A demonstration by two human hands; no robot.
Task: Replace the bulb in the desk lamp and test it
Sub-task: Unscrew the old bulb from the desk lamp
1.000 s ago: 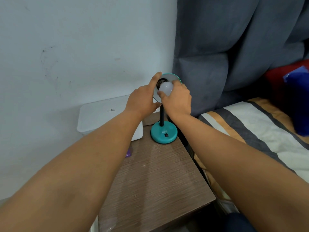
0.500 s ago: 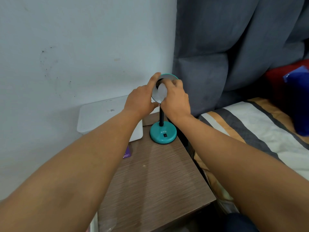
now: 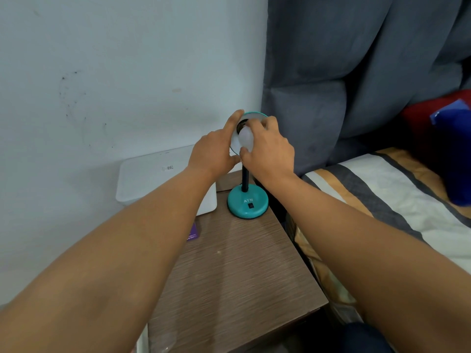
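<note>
A small teal desk lamp stands at the back of the wooden bedside table [image 3: 237, 271]; its round base [image 3: 247, 203] carries a black switch and a black stem. The shade [image 3: 256, 115] is tilted toward me, with the dark socket showing inside. A white bulb [image 3: 246, 140] sits at the socket mouth. My right hand [image 3: 267, 149] has its fingers wrapped around the bulb. My left hand [image 3: 212, 151] grips the shade's left rim, index finger stretched along the top edge.
A white box-shaped device [image 3: 153, 179] stands against the wall at the left. A purple card [image 3: 193, 231] lies beside it. A bed with a striped cover [image 3: 382, 200] and a grey padded headboard [image 3: 356, 72] flanks the table's right side.
My right hand has turned around the bulb, fingers shifting from under it to over its top. The bulb sits closer into the socket. The left hand holds its grip on the shade.
</note>
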